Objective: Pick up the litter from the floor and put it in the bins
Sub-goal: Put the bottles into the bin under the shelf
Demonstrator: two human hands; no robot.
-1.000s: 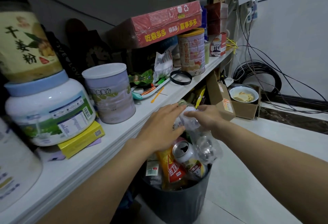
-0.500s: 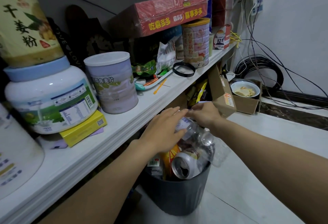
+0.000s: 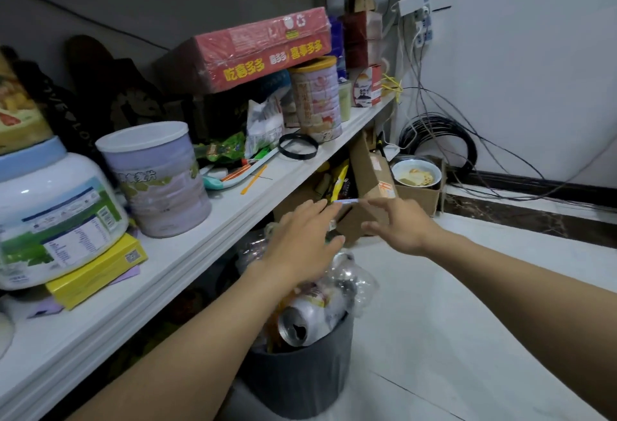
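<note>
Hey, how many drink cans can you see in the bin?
1. A silver can lies on its side at the top of the bin, opening toward the camera; others may be buried beneath it.

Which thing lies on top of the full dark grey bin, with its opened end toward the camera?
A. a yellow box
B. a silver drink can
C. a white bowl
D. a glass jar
B: a silver drink can lies on its side at the top of the dark grey bin, its opened end facing the camera, next to crumpled clear plastic bottles.
</note>
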